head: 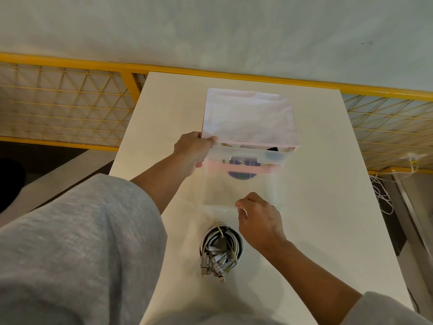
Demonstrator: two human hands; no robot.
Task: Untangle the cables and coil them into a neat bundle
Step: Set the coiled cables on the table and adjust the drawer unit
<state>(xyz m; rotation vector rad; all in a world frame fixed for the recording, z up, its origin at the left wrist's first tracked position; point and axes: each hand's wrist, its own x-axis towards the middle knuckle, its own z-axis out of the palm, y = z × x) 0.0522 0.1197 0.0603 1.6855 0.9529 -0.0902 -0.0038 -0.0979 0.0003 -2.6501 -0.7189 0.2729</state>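
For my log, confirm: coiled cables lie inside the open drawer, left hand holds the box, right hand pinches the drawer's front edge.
The head view shows the coiled cables on the table, in front of the open drawer, not inside. The rest holds: left hand on box, right hand pinching drawer edge.

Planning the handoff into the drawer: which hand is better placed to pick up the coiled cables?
Likely right. The right hand pinches the drawer at its front edge, beside the cable bundle; the left hand grips the storage box, farther off.
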